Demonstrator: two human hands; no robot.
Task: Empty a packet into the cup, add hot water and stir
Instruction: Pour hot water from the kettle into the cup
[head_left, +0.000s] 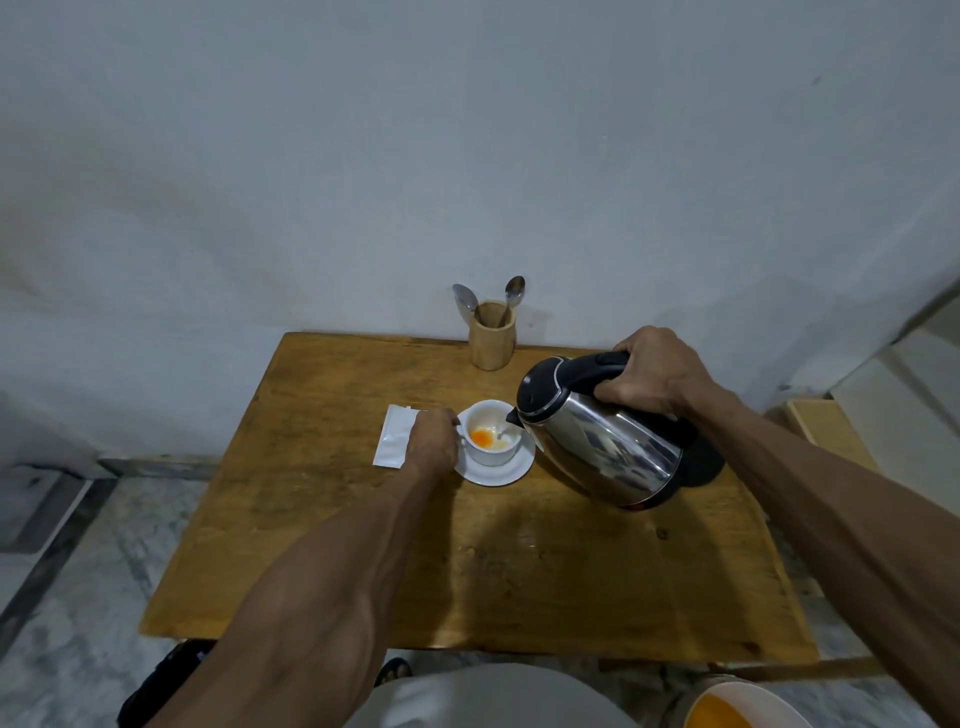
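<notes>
Head view: the right hand (647, 371) grips the handle of the steel electric kettle (597, 434), tilted left with its spout over the white cup (491, 434) on its saucer (496, 473). The left hand (434, 439) has its fingers closed around the cup's left side, beside the empty packet (396, 435). Tipping further risks a sudden gush that scalds those fingers or overflows onto the wooden table (467, 561).

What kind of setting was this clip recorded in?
Probably a plain room at home, not a fitted kitchen: a small wooden table against a bare painted wall, a marble-patterned floor, and an electric kettle with a wooden spoon holder.
</notes>
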